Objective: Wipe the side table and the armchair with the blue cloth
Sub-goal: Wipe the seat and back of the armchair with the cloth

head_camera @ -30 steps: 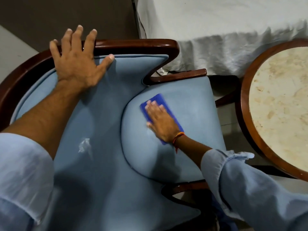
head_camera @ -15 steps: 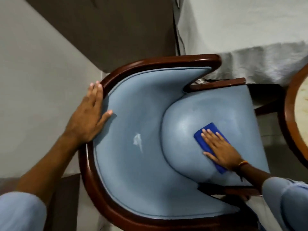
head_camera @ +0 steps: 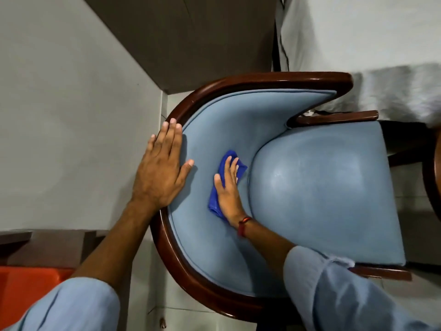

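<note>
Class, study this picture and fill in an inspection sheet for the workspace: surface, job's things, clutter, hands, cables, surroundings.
Surface: armchair, blue padding, glossy wooden frame.
Job's things: blue cloth bunched on the backrest; side table shows only a rim at the right edge.
Clutter: nothing seen.
Hands: left hand flat on the backrest's top edge; right hand presses the cloth, fingers straight.
Cables: thin dark cord beside the white sheet.
Surroundings: grey wall, orange object lower left.

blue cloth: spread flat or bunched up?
Bunched: the blue cloth shows rumpled folds around the right hand pressing it on the armchair backrest.
</note>
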